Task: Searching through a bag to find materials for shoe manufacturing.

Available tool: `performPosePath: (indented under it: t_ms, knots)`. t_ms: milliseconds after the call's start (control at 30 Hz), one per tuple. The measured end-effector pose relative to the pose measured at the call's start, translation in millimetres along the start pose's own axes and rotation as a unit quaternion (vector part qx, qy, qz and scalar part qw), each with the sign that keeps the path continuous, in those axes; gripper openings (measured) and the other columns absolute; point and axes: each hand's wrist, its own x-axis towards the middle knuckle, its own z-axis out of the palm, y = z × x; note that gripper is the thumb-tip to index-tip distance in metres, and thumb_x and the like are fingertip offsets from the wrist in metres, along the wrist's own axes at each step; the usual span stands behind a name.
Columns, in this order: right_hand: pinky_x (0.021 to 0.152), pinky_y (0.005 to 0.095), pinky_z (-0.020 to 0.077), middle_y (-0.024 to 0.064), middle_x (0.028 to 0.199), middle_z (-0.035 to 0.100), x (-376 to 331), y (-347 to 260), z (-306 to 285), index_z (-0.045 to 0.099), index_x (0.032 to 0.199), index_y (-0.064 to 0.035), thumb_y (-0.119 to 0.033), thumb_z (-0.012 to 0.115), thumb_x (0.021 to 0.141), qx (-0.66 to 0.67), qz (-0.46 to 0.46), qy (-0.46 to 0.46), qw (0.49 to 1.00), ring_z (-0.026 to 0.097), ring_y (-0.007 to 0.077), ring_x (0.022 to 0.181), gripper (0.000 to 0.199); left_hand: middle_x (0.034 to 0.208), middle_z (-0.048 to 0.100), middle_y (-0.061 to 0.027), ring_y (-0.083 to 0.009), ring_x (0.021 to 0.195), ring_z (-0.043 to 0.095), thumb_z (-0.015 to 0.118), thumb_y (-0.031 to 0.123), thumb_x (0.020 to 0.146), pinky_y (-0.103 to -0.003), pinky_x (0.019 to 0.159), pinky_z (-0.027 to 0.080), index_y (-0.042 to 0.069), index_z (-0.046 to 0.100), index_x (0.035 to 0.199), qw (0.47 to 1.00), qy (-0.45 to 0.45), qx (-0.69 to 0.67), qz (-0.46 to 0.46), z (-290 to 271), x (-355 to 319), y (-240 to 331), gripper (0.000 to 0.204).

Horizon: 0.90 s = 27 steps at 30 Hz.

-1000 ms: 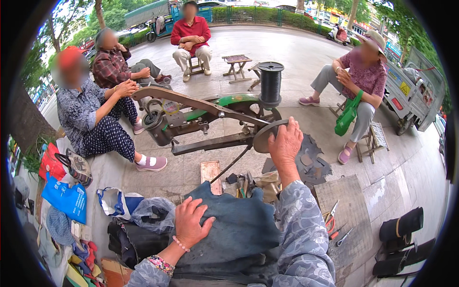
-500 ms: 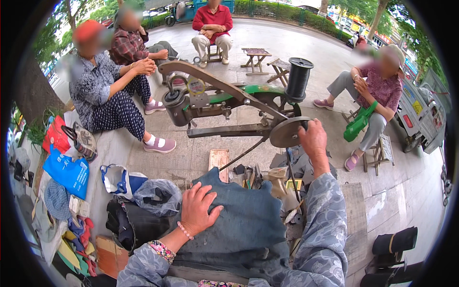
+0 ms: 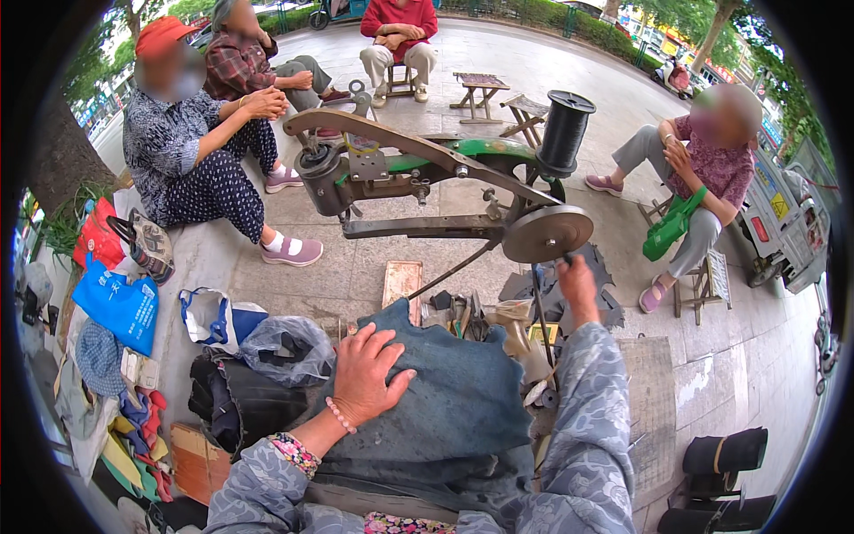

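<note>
A hand-cranked shoe-patching sewing machine (image 3: 405, 165) stands in front of me, its long arm pointing left, with green paint on its frame. Around the crank handle of the round metal wheel (image 3: 544, 235) my right hand (image 3: 580, 287) is closed, at the wheel's lower right rim. My left hand (image 3: 363, 378) lies with fingers spread on a worn blue-grey apron (image 3: 445, 392) over my lap; it holds nothing. A large spool of black thread (image 3: 564, 133) stands upright on the machine's right side.
Behind the apron lie hand tools (image 3: 463, 316), a shallow tray (image 3: 403, 289) and dark scraps (image 3: 592, 289). Bags, including a blue one (image 3: 116, 303), and coloured cloth lie left. Several people sit around on low stools; folding stools (image 3: 480, 93) stand behind. Black rolls (image 3: 725, 451) lie lower right.
My right hand has moved down with the crank handle, from the wheel's right side to its lower right. My left hand stays flat on the apron. The view has shifted slightly.
</note>
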Motion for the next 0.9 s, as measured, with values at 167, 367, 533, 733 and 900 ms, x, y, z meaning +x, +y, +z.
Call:
performPosePath:
  t_ms: [167, 367, 533, 733, 900]
  knots:
    - [0.084, 0.0519, 0.048, 0.0294, 0.096, 0.065, -51, -67, 41, 0.054, 0.109, -0.0001, -0.035, 0.059, 0.087, 0.088, -0.039, -0.06, 0.994, 0.061, 0.0469, 0.096, 0.042, 0.121, 0.054, -0.0103, -0.0359, 0.12, 0.045, 0.077, 0.026, 0.071, -0.047, 0.096, 0.036, 0.006, 0.062, 0.105, 1.0, -0.004, 0.01, 0.003, 2, 2, 2, 0.042]
    - [0.075, 0.0546, 0.0472, 0.027, 0.086, 0.065, -35, -118, -49, 0.054, 0.095, -0.0006, -0.036, 0.058, 0.089, 0.128, -0.099, 0.069, 0.984, 0.062, 0.0471, 0.084, 0.036, 0.121, 0.054, -0.0109, -0.0361, 0.121, 0.044, 0.077, 0.025, 0.071, -0.048, 0.097, 0.037, 0.005, 0.062, 0.105, 1.0, -0.01, 0.007, 0.001, -1, 2, 1, 0.042]
    - [0.074, 0.0523, 0.0476, 0.0249, 0.087, 0.066, -17, -89, -78, 0.053, 0.096, -0.0022, -0.036, 0.057, 0.09, 0.028, -0.057, 0.125, 0.99, 0.063, 0.0454, 0.086, 0.035, 0.121, 0.054, -0.011, -0.0355, 0.12, 0.043, 0.076, 0.028, 0.073, -0.048, 0.096, 0.036, 0.004, 0.063, 0.105, 1.0, -0.001, 0.003, 0.0, 2, 1, 0, 0.042]
    - [0.074, 0.0546, 0.0465, 0.0265, 0.087, 0.066, -8, -54, -80, 0.051, 0.096, -0.0044, -0.033, 0.057, 0.089, -0.013, -0.033, 0.132, 0.991, 0.062, 0.0472, 0.086, 0.031, 0.12, 0.055, -0.0117, -0.036, 0.119, 0.044, 0.076, 0.028, 0.072, -0.048, 0.096, 0.036, 0.004, 0.063, 0.104, 1.0, -0.001, 0.004, 0.006, 2, 3, 1, 0.041]
    - [0.074, 0.0555, 0.0459, 0.0265, 0.088, 0.065, -9, -58, -76, 0.051, 0.096, -0.0052, -0.034, 0.057, 0.088, 0.0, -0.035, 0.123, 0.992, 0.061, 0.0477, 0.087, 0.031, 0.12, 0.055, -0.0113, -0.0359, 0.119, 0.045, 0.076, 0.028, 0.072, -0.048, 0.096, 0.035, 0.005, 0.063, 0.104, 1.0, 0.002, 0.002, 0.006, 4, 2, 1, 0.041]
